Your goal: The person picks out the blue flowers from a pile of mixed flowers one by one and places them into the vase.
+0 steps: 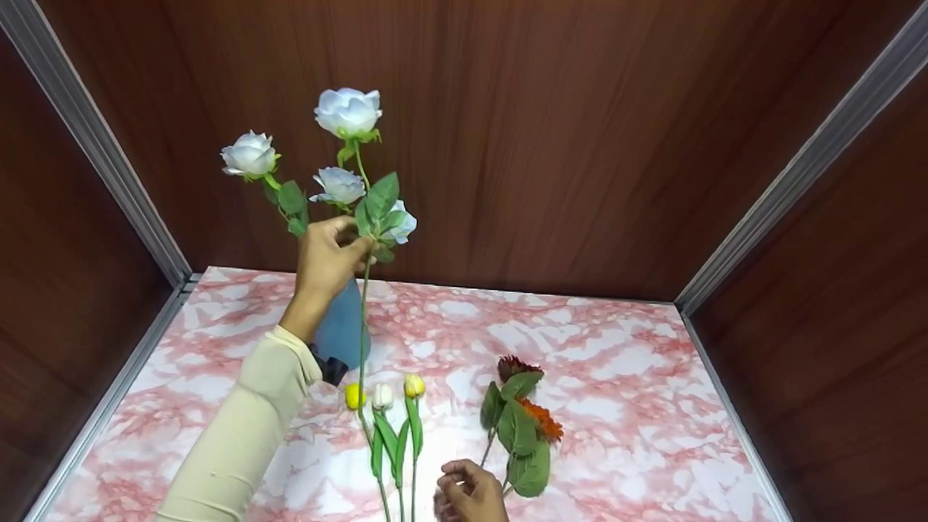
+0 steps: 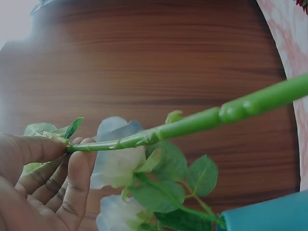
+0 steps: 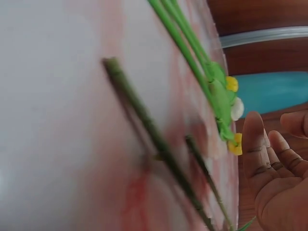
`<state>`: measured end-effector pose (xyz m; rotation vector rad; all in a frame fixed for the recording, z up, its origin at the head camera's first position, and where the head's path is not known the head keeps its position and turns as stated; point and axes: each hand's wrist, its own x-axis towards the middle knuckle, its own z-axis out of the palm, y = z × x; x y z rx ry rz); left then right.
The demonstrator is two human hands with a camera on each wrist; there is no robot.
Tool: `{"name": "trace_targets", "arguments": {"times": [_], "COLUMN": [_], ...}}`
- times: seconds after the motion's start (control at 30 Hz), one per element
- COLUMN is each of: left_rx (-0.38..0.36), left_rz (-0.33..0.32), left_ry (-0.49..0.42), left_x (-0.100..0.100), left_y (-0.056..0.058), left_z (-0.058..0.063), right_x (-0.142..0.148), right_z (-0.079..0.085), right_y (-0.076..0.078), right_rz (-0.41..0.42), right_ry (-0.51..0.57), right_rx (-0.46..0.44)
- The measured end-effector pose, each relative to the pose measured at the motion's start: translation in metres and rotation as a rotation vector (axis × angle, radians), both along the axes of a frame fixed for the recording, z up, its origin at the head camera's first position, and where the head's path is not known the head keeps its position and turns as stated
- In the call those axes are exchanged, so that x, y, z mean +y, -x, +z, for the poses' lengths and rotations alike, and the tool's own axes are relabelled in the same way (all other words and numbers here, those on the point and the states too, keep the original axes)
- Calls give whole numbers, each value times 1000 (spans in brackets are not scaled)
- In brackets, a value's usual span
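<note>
High at the back left, my left hand [image 1: 332,254] pinches the green stem [image 2: 192,123] of an artificial white rose [image 1: 349,113] between thumb and fingers, just under its leaves. The stem hangs down in front of a blue vase [image 1: 339,326], its lower part overlapping the tulips in the head view. Other pale roses [image 1: 249,154] stand in the vase, whose mouth is hidden behind my hand in the head view. My right hand [image 1: 473,493], low at the front, has loosely bent fingers with nothing between them, beside the stems of the red and orange flowers.
Two yellow tulips [image 1: 414,386] and a white tulip [image 1: 383,396] lie on the marbled pink table [image 1: 616,406]. Right of them lie a dark red flower [image 1: 516,366] and an orange flower [image 1: 542,420] with broad leaves. Brown wooden panels [image 1: 544,145] enclose the back and sides.
</note>
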<state>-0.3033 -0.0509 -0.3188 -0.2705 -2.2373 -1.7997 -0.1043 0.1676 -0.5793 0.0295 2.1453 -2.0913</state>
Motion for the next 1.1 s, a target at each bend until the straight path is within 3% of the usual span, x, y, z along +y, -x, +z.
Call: {"name": "trace_targets", "arguments": {"times": [0.2,0.47,0.73,0.83,1.1], "left_rx": [43,57,68,69,56], "left_rz": [86,190,208,216,262], "left_ry": [49,97,80,57,73], "left_x": [-12,-23,-27,-27,-32], "left_y": [12,19,28,33,40], "left_z": [0,8,15,16,25], "right_x": [-9,-22,-29,-28,-29], "right_z": [29,59,67,57,56], "right_y": [0,11,22,26,21], "right_rz": [-40,-29,3,1,7], "right_ry": [-3,-75,-61,-80,-100], "right_rx": [-46,27,81,82,67]}}
